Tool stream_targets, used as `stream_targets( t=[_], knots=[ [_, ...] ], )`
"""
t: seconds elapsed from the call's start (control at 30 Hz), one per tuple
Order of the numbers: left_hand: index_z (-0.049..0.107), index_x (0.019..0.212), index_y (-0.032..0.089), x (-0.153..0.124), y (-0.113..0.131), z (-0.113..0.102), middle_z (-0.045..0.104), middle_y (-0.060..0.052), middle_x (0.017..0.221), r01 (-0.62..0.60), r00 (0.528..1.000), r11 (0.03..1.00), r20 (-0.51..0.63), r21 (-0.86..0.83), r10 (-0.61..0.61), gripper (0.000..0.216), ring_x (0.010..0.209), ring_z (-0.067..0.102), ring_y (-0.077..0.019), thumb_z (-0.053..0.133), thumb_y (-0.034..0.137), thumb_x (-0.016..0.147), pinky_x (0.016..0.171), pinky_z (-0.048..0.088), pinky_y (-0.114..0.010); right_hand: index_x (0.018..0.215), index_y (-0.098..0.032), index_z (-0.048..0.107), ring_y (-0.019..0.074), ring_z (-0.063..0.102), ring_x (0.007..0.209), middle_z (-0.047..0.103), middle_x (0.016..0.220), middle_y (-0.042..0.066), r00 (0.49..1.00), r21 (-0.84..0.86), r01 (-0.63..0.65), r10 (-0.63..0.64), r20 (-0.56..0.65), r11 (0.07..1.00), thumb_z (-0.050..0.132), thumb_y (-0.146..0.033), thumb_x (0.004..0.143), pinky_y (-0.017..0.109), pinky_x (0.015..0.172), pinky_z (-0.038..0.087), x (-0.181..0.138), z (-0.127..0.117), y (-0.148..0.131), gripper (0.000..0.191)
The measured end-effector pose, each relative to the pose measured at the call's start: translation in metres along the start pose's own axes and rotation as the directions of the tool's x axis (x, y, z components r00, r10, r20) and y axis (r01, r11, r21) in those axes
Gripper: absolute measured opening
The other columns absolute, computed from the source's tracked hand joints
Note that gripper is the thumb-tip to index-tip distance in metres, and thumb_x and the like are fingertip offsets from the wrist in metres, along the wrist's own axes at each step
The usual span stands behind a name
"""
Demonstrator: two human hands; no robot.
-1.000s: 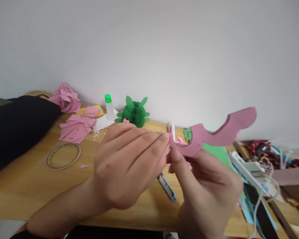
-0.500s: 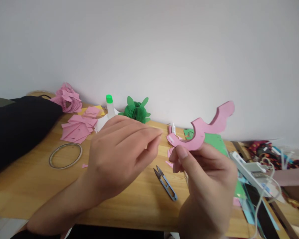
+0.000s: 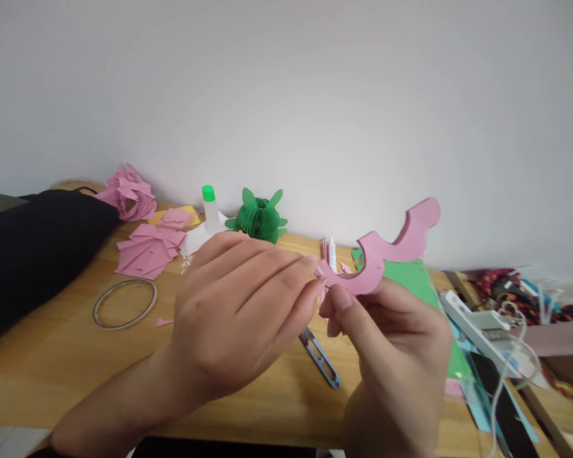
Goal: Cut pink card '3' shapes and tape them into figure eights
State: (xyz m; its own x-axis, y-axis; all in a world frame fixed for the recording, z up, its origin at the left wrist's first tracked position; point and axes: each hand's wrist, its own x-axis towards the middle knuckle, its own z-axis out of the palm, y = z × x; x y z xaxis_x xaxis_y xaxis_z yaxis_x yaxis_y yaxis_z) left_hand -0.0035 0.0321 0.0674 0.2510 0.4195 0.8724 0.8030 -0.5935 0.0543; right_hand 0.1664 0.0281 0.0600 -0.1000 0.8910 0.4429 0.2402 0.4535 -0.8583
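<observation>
My right hand (image 3: 394, 356) pinches the lower end of a curvy pink paper strip (image 3: 386, 251), held up above the wooden table (image 3: 52, 356). The strip curls up and to the right. My left hand (image 3: 239, 312) has its fingers drawn together, and their tips touch the strip's near end. Whether those fingertips grip the end or hold a small piece is hidden. Small thread snips (image 3: 321, 359) lie on the table just below both hands.
A tape ring (image 3: 124, 304), pink paper pieces (image 3: 148, 249), a crumpled pink paper flower (image 3: 128, 191), a green-capped glue bottle (image 3: 210, 207) and a green paper ball (image 3: 260, 216) sit at the left and back. A black bag (image 3: 33, 248) lies far left. Green sheets (image 3: 413, 280), a white device (image 3: 472, 324) and cables crowd the right.
My left hand drew back from the strip, then came forward again to its near end. My right hand tilted the strip, which now curls more steeply upward.
</observation>
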Motion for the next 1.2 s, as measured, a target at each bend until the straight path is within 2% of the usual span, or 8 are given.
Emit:
stream_targets(
  t=[0.37,0.6,0.7,0.8,0.93,1.03,1.1,1.2],
  knots=[
    [0.067,0.095,0.020,-0.003,0.000,-0.003,0.079,0.002,0.089,-0.007,0.999,1.000,0.042,0.029,0.006,0.008,0.079,0.074,-0.0160,0.061,0.016,0.090,0.075,0.054,-0.034,0.079,-0.024,0.071,0.0084,0.051,0.052,0.062,0.061,-0.005,1.000,-0.024,0.008,-0.008,-0.013,1.000,0.067,-0.017,0.089,0.021,0.048,0.043,0.000,0.001,-0.002,0.012],
    [0.065,0.088,0.022,-0.001,0.001,-0.004,0.078,0.005,0.083,0.006,0.999,0.999,0.034,0.035,-0.007,0.008,0.074,0.073,-0.0138,0.061,0.015,0.090,0.074,0.054,-0.032,0.075,-0.022,0.070,0.0093,0.051,0.051,0.062,0.061,-0.003,1.000,-0.020,-0.009,0.008,-0.020,1.000,0.067,-0.018,0.088,0.022,0.046,0.042,0.000,0.001,-0.001,0.014],
    [0.065,0.084,0.020,-0.002,-0.008,-0.006,0.076,0.004,0.079,0.041,0.999,0.997,-0.022,0.069,-0.040,0.008,0.071,0.071,-0.0131,0.062,0.014,0.090,0.073,0.052,-0.030,0.077,-0.022,0.070,0.0092,0.050,0.051,0.063,0.063,-0.003,0.999,-0.020,-0.024,0.023,-0.022,1.000,0.067,-0.020,0.088,0.022,0.047,0.042,-0.001,0.000,0.000,0.012],
    [0.066,0.086,0.018,-0.019,-0.039,-0.003,0.076,0.003,0.078,0.102,0.991,0.984,-0.104,0.144,-0.088,0.006,0.073,0.070,-0.0143,0.063,0.013,0.088,0.076,0.052,-0.029,0.077,-0.021,0.070,0.0096,0.050,0.051,0.063,0.064,-0.002,0.999,-0.021,-0.027,0.026,-0.031,0.999,0.068,-0.021,0.088,0.023,0.046,0.041,-0.001,-0.002,0.001,0.011],
    [0.070,0.080,0.020,-0.077,-0.110,0.007,0.075,0.007,0.073,0.139,0.986,0.978,0.070,0.156,-0.151,0.008,0.060,0.066,-0.0107,0.066,0.021,0.087,0.056,0.046,-0.020,0.076,-0.021,0.070,0.0107,0.052,0.052,0.064,0.064,-0.002,0.999,-0.029,-0.025,0.024,-0.031,0.999,0.067,-0.023,0.089,0.024,0.047,0.042,0.000,-0.005,0.000,0.013],
    [0.068,0.077,0.017,-0.128,-0.157,0.013,0.072,0.006,0.066,0.152,0.972,0.975,0.157,0.164,-0.177,0.016,0.053,0.062,-0.0086,0.067,0.028,0.089,0.049,0.045,-0.017,0.078,-0.022,0.071,0.0112,0.054,0.054,0.065,0.066,-0.002,0.999,-0.064,-0.023,0.020,-0.050,0.998,0.069,-0.024,0.088,0.025,0.047,0.042,0.000,-0.008,0.000,0.011],
    [0.067,0.082,0.014,-0.156,-0.177,0.013,0.069,0.003,0.071,0.166,0.955,0.970,0.217,0.177,-0.203,0.020,0.055,0.060,-0.0087,0.063,0.030,0.093,0.052,0.049,-0.019,0.079,-0.023,0.071,0.0108,0.054,0.055,0.065,0.066,-0.002,0.998,-0.078,-0.023,0.018,-0.063,0.997,0.069,-0.025,0.088,0.025,0.047,0.041,-0.001,-0.008,0.001,0.010],
    [0.064,0.102,0.013,-0.178,-0.190,0.013,0.067,-0.003,0.091,0.174,0.911,0.966,0.340,0.189,-0.231,0.024,0.073,0.064,-0.0128,0.059,0.035,0.096,0.066,0.057,-0.028,0.080,-0.024,0.071,0.0096,0.053,0.053,0.065,0.066,-0.003,0.998,-0.081,-0.019,0.014,-0.066,0.997,0.069,-0.025,0.089,0.025,0.047,0.040,-0.002,-0.008,0.001,0.009]
  ],
)
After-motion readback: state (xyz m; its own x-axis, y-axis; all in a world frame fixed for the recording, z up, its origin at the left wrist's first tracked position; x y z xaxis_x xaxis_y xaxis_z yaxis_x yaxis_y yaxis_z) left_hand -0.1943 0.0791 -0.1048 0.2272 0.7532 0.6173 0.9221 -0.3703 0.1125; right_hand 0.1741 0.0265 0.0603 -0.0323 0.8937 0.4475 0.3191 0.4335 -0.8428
